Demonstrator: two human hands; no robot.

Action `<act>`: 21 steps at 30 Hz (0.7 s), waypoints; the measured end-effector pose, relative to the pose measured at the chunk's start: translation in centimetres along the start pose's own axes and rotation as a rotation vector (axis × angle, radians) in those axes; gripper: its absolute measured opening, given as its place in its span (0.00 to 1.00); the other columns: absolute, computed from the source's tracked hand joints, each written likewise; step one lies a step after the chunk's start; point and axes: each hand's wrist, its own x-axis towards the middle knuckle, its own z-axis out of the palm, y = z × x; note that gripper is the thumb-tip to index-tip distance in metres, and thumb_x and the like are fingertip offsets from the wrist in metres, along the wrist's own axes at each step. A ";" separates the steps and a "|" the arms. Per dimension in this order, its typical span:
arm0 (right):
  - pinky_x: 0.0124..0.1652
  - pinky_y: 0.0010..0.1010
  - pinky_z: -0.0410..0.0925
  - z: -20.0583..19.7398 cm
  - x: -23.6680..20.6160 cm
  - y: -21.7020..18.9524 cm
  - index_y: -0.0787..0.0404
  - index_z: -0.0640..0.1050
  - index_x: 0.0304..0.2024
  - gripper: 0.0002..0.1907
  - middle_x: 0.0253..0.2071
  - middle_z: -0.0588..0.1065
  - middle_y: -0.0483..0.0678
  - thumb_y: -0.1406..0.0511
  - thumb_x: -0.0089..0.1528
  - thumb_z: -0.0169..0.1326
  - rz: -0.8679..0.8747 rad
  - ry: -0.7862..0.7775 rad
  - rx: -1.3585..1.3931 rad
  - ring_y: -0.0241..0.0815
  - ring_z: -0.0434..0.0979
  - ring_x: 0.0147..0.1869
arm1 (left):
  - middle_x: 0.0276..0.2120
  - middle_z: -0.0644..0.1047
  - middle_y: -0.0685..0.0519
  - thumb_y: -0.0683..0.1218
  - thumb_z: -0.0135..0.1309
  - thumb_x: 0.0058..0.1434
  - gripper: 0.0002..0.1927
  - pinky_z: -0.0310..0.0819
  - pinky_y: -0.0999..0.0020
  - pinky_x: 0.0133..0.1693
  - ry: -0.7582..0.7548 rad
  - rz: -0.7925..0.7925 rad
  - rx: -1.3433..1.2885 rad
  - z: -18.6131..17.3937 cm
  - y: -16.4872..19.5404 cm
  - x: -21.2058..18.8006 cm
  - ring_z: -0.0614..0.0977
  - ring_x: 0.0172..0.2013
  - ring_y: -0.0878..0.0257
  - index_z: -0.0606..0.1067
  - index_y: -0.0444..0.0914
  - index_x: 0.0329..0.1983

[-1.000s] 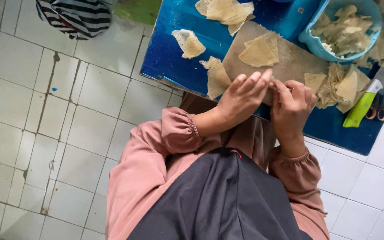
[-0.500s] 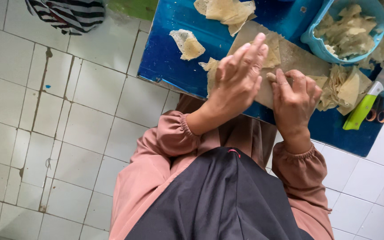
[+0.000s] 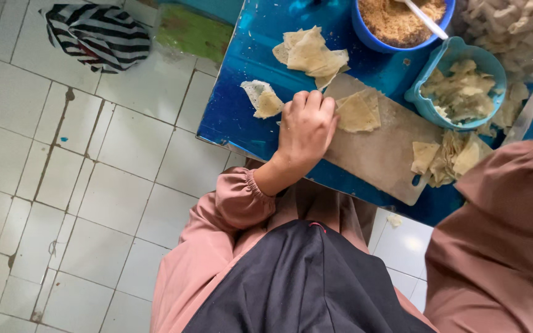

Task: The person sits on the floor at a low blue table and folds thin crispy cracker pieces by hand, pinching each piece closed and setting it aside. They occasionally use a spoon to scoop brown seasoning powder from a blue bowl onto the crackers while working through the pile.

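My left hand (image 3: 306,126) rests knuckles-up at the left end of a wooden cutting board (image 3: 384,154), fingers curled together; whatever lies under it is hidden. A square pale dough sheet (image 3: 358,111) lies on the board just right of the fingers. A folded dough piece (image 3: 263,100) sits on the blue table (image 3: 235,117) just left of the hand. Further back is a small heap of dough sheets (image 3: 311,54). My right hand is out of frame; only its pink sleeve (image 3: 501,234) shows at the right.
At the back stands a blue bowl of brown crumbly filling (image 3: 396,21) with a spoon (image 3: 425,18). A light blue bowl of dough scraps (image 3: 461,92), more sheets (image 3: 451,157) and a knife (image 3: 525,117) lie right. A striped cloth (image 3: 97,37) lies on the tiled floor.
My left hand has gone from raised and spread to down on the board's left end with fingers curled. My right hand has left the view. The camera now shows more of the table's back.
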 end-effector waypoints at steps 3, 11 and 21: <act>0.52 0.43 0.68 -2.0 1.4 -3.5 0.65 0.79 0.51 0.05 0.48 0.75 0.53 0.71 0.73 0.57 -0.099 -0.061 -0.016 0.51 0.74 0.54 | 0.37 0.71 0.51 0.49 0.64 0.53 0.14 0.69 0.56 0.44 -0.013 -0.030 -0.006 1.1 -0.1 0.4 0.74 0.44 0.52 0.73 0.42 0.37; 0.51 0.42 0.67 1.7 1.6 -1.6 0.63 0.79 0.45 0.07 0.44 0.74 0.52 0.73 0.65 0.62 -0.061 -0.052 0.101 0.54 0.74 0.50 | 0.36 0.72 0.53 0.42 0.54 0.57 0.05 0.72 0.60 0.43 -0.013 0.009 0.075 3.1 0.5 0.3 0.75 0.43 0.54 0.71 0.43 0.36; 0.51 0.41 0.70 14.5 -7.8 -2.8 0.65 0.78 0.42 0.08 0.50 0.75 0.54 0.75 0.60 0.60 -0.052 -0.110 0.425 0.56 0.76 0.52 | 0.39 0.74 0.44 0.37 0.50 0.62 0.17 0.76 0.56 0.41 -0.056 0.042 -0.331 2.9 2.5 -0.2 0.80 0.41 0.47 0.70 0.37 0.55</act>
